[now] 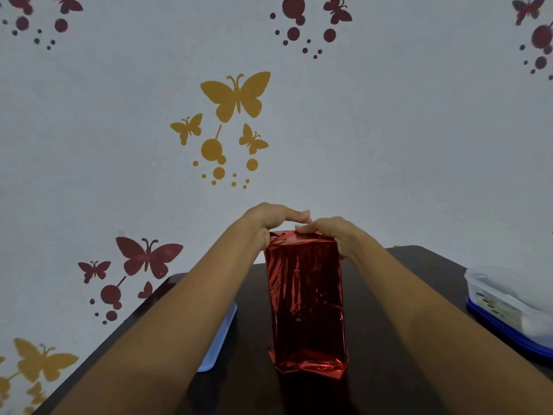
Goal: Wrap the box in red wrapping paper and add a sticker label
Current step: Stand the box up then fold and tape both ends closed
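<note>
Red wrapping paper (pixel 305 298), gripped at its far end by the fingers of left hand (pixel 266 219) and right hand (pixel 335 235), wants creasing tight, corners flat.

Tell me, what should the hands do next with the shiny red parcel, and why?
Probably press the top flap flat. The left hand and right hand hold the crumpled top of the shiny red foil wrapping paper, not yet flat.

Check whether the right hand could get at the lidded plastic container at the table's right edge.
Probably yes: nothing stands between the right hand and the container on the table. But that hand grips the top of the wrapped box with the left hand, so it must let go first.
</note>
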Tool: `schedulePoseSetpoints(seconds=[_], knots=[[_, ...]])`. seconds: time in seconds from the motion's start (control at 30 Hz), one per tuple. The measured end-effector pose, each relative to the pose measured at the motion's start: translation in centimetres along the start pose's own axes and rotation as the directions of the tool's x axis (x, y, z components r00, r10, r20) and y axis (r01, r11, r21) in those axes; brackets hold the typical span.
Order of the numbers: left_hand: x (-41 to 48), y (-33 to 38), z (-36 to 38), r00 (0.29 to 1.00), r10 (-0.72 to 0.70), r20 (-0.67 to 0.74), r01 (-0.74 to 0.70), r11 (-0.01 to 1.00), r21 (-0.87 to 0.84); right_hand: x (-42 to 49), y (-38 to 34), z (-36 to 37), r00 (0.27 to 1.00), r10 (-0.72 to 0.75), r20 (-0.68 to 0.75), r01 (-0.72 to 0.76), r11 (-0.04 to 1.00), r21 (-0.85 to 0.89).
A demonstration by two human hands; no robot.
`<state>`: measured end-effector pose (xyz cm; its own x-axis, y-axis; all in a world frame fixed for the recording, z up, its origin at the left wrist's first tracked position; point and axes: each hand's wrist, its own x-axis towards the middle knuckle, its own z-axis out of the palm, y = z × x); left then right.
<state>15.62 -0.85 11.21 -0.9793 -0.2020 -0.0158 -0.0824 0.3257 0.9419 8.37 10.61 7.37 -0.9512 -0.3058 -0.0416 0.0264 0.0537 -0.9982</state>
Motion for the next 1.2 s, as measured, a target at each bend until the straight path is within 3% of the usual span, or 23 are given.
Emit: schedulePoseSetpoints(seconds=[0.17,0.5,0.73,0.87,1.07,1.2], knots=[[1.4,-1.1,-0.3,0.997,-0.064,-0.031,0.061,0.994,-0.090,0.4,0.1,0.0,1.000,0.017,-0.018,-0.017,1.000,-0.020],[2.2,-2.4,-0.5,0.988,-0.110,0.106,0.137,0.946,-0.294,0.3,0.0,-0.1,0.999,0.051,-0.011,-0.051,0.998,-0.023],[2.1,-2.2,-0.6,0.983,-0.131,0.130,0.163,0.945,-0.283,0.5,0.0,-0.1,0.998,0.054,-0.016,-0.055,0.998,-0.044],[2.7,-2.6,-0.4,0.988,-0.104,0.115,0.132,0.953,-0.273,1.1,0.1,-0.1,0.997,0.067,-0.025,-0.068,0.995,-0.069],[3.1,-3.6,0.1,1.000,0.009,-0.021,-0.014,0.960,-0.281,1.3,0.0,-0.1,0.999,0.049,-0.018,-0.051,0.994,-0.093],[3.1,-3.7,0.3,0.996,0.049,-0.079,-0.070,0.957,-0.282,1.4,0.2,0.0,0.999,0.036,0.013,-0.036,0.999,-0.022]])
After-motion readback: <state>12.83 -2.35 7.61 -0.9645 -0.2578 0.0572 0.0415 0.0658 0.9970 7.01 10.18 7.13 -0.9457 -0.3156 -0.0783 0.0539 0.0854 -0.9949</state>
